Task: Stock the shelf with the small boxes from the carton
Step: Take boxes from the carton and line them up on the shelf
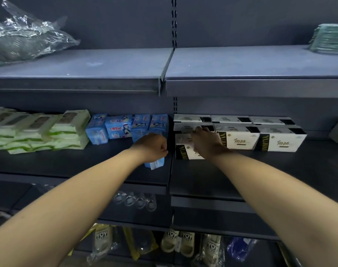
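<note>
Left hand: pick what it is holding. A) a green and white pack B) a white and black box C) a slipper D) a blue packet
D: the left hand is curled round a blue packet, whose lower end sticks out below the fist, while the right hand reaches to the white and black boxes.
</note>
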Tool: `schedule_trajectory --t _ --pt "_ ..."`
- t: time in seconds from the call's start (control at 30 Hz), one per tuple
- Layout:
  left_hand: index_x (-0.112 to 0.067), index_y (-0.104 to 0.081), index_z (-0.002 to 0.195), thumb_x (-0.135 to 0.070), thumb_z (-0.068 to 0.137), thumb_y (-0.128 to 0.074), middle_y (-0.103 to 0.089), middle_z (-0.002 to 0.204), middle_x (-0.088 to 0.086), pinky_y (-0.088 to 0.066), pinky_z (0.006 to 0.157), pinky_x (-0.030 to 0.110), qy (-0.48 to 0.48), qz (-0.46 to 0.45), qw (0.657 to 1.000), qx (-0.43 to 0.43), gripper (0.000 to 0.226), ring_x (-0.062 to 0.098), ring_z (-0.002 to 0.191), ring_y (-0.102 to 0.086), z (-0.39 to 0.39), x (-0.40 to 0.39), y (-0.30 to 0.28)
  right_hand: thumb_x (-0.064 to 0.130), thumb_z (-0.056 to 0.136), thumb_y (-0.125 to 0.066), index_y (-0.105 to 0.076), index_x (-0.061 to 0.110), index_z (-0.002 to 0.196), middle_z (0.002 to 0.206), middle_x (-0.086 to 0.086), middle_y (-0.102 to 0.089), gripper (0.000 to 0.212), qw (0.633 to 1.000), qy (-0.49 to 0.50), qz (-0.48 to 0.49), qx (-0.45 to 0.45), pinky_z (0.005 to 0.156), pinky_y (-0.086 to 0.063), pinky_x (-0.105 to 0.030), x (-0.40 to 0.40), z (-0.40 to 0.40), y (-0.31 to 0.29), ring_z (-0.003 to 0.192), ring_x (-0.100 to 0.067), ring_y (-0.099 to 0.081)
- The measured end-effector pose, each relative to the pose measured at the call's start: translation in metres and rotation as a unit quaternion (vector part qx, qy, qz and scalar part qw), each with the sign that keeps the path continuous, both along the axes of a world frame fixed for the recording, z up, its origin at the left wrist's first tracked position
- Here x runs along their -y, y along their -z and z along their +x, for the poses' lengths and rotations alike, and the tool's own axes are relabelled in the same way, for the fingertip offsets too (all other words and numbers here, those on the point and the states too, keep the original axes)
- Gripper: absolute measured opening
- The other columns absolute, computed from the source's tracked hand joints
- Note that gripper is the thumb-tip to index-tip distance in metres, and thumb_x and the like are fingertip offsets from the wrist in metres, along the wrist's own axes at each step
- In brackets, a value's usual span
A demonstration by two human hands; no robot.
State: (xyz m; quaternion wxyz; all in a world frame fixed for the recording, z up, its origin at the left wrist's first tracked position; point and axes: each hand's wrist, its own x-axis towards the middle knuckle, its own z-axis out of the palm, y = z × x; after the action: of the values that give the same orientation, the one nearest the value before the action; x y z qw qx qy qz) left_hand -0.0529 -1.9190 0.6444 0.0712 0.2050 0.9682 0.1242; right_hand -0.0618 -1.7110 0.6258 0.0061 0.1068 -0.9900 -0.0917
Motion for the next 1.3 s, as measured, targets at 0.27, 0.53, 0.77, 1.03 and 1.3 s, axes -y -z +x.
schedule_trajectory --t 0.27,0.53,0.77,1.03,1.3 --pt "-0.012 -0.069 0.096 -0.023 0.094 -0.058 -0.067 0.098 0.001 -0.054 0.082 0.040 0.018 0.018 0.999 -0.024 0.016 0.018 0.090 -0.062 -0.011 -0.003 0.002 0.026 0.089 -0.068 -0.045 0.010 0.140 0.137 -0.010 -0.042 0.059 1.000 0.012 0.006 -0.009 0.081 -0.054 -0.046 0.002 -0.013 0.005 0.133 -0.035 -0.034" --pt "-0.014 -0.067 0.097 -0.023 0.092 -0.061 -0.067 0.098 0.000 -0.054 0.080 0.036 0.048 0.037 0.997 -0.045 0.012 0.016 0.090 -0.063 -0.021 -0.006 0.005 0.025 0.087 -0.069 -0.031 0.017 0.151 0.146 -0.012 -0.037 0.074 0.997 -0.009 -0.072 -0.018 0.098 -0.045 -0.045 -0.004 -0.013 0.012 0.134 -0.033 -0.036" --pt "-0.011 -0.055 0.121 -0.022 0.090 -0.061 -0.054 0.125 0.006 -0.049 0.086 0.040 0.093 0.030 0.988 -0.121 0.033 0.026 0.109 -0.055 -0.016 -0.047 0.003 0.035 0.086 -0.071 -0.020 0.015 0.153 0.154 -0.010 -0.029 0.087 0.992 0.066 -0.080 -0.070 0.115 -0.028 -0.041 -0.024 0.028 0.007 0.142 -0.029 -0.027" --pt "-0.018 -0.047 0.129 -0.030 0.088 -0.059 -0.047 0.133 0.003 -0.046 0.092 0.037 0.212 0.028 0.967 -0.137 0.044 0.027 0.119 -0.050 0.050 -0.181 0.013 0.027 0.091 -0.058 -0.043 0.014 0.141 0.134 -0.010 -0.052 0.054 0.970 0.209 -0.056 -0.114 0.092 -0.043 -0.040 -0.112 0.140 0.012 0.123 -0.031 -0.050" --pt "-0.013 -0.046 0.129 -0.034 0.089 -0.061 -0.051 0.125 0.008 -0.048 0.088 0.044 0.377 0.008 0.915 -0.141 0.048 0.030 0.113 -0.054 0.187 -0.317 0.050 0.033 0.088 -0.065 -0.046 0.014 0.134 0.129 -0.008 -0.052 0.053 0.922 0.374 -0.070 -0.073 0.090 -0.048 -0.041 -0.192 0.320 0.033 0.119 -0.028 -0.051"
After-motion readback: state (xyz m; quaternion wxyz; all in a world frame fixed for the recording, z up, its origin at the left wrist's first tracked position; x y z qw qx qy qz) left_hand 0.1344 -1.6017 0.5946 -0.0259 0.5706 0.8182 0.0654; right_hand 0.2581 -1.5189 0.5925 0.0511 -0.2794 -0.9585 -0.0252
